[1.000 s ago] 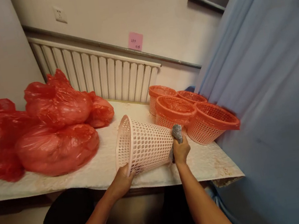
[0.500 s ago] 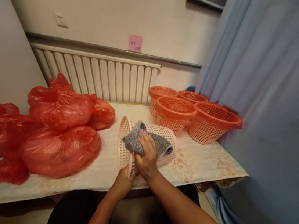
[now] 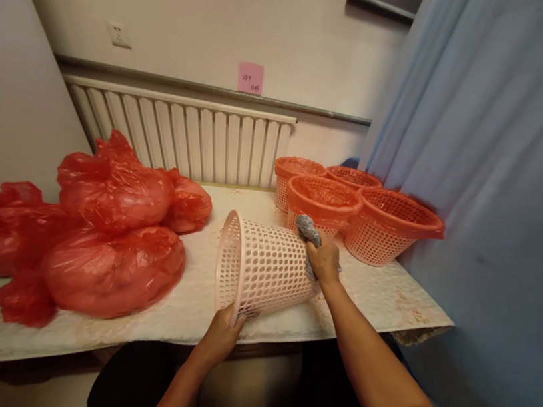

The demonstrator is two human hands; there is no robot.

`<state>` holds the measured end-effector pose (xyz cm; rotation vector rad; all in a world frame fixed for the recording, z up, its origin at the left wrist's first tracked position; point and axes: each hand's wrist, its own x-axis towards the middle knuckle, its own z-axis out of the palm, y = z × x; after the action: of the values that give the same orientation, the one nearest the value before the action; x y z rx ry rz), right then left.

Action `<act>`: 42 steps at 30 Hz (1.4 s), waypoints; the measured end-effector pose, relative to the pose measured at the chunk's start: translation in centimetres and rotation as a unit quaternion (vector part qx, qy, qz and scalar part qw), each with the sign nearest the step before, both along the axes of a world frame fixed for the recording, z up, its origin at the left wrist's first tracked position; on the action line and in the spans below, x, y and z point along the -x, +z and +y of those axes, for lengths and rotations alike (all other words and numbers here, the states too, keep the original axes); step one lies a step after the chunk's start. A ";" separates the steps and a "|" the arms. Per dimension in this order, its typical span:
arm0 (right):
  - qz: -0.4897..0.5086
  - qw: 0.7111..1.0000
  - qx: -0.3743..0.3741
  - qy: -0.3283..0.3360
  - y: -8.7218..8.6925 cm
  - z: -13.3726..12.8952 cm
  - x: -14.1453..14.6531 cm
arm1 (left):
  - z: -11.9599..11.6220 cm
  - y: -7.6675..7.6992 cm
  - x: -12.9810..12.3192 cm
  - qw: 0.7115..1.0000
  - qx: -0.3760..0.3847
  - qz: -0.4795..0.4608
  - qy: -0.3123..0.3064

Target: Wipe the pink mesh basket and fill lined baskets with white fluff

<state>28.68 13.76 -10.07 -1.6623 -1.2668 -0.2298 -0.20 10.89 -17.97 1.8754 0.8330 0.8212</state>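
Note:
A pale pink perforated plastic wastebasket (image 3: 274, 260) lies on its side at the front of the table, its mouth facing left. My left hand (image 3: 223, 333) is closed on the lower edge of its rim. At the other end, my right hand (image 3: 324, 260) grips a grey cloth (image 3: 308, 231) and presses it against the basket's base. Part of the cloth is hidden behind the fingers.
Several baskets lined with red bags (image 3: 324, 199) stand to the right, beside a blue curtain (image 3: 488, 166). Several filled red plastic bags (image 3: 114, 269) are heaped on the left. Behind the covered table (image 3: 200, 267) is a white radiator (image 3: 191, 137).
My right hand has moved right with the grey cloth, from the basket's side near the rim to its base. My left hand keeps its hold on the rim.

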 end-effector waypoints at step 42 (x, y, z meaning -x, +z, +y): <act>-0.069 0.993 -0.063 0.065 0.7 -0.4 6.8 | -1.3 3.8 -0.9 0.995 0.047 -0.083 0.040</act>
<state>21.88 13.33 -9.42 -1.4704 -1.4293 -0.3424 0.67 9.59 -14.22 1.6763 0.8326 0.9575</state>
